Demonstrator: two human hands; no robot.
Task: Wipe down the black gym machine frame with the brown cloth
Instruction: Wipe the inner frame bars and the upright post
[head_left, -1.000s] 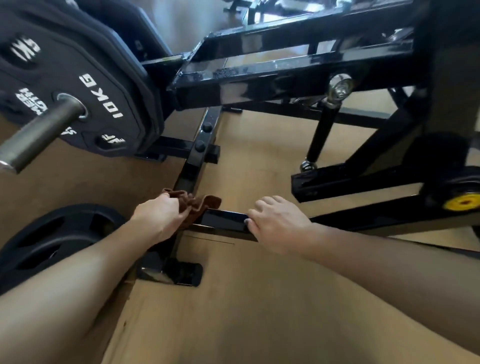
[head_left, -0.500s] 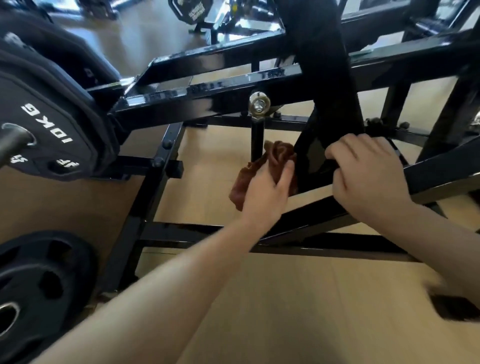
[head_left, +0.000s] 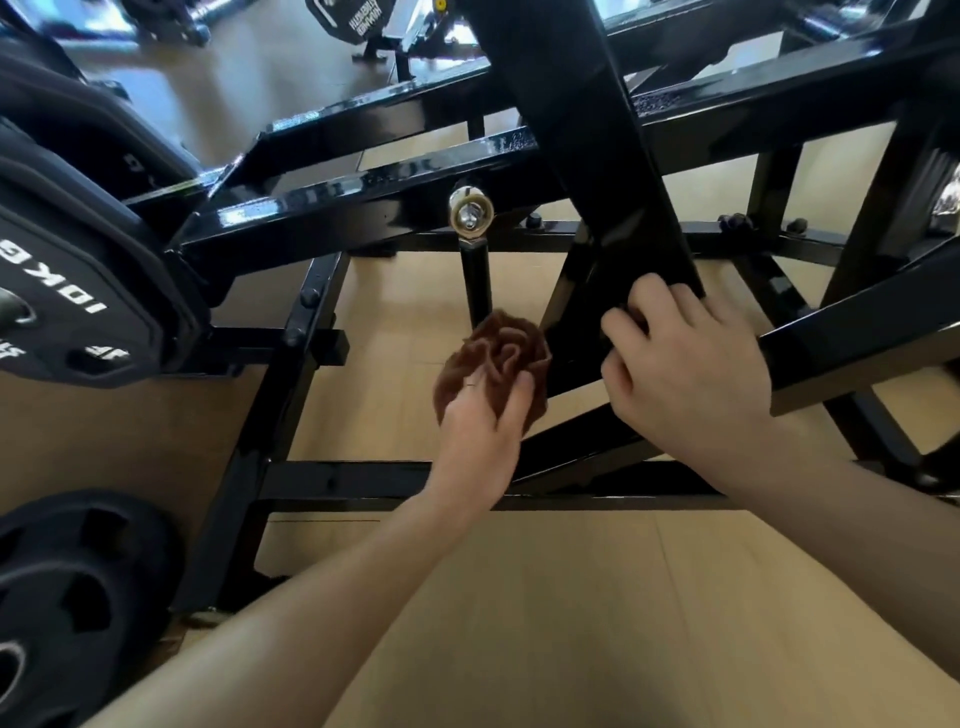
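While the view looks forward and down from a head-worn camera, two bare forearms are seen reaching into the lower part of a black gym machine frame (head_left: 363, 192) that stands on a pale wooden floor (head_left: 571, 623). A bunched brown cloth (head_left: 493, 358) is gripped in the left hand (head_left: 480, 441), with the fingers curled round its lower folds; the cloth is held just beside a slanted black bar (head_left: 571, 291) near the middle of the frame, and whether it actually touches the metal cannot be told. Directly above the cloth, a thin upright rod (head_left: 477, 286) is topped by a shiny metal joint (head_left: 470, 212). The right hand (head_left: 685, 374) is wrapped over another sloping bar (head_left: 857, 353) just to the right, its fingers curled round the edge, apparently for support. The two hands are near each other but not touching.

At the far left, a black weight plate (head_left: 62, 291) marked 10KG is mounted on the machine, and a second plate (head_left: 67, 608) lies lower down near the floor.

Judging by this, the wiping step is in hand on the central struts. The next move would seem to call for the cloth to be pressed flat against the slanted bar and drawn along its length, with care taken around the rod and bolts.
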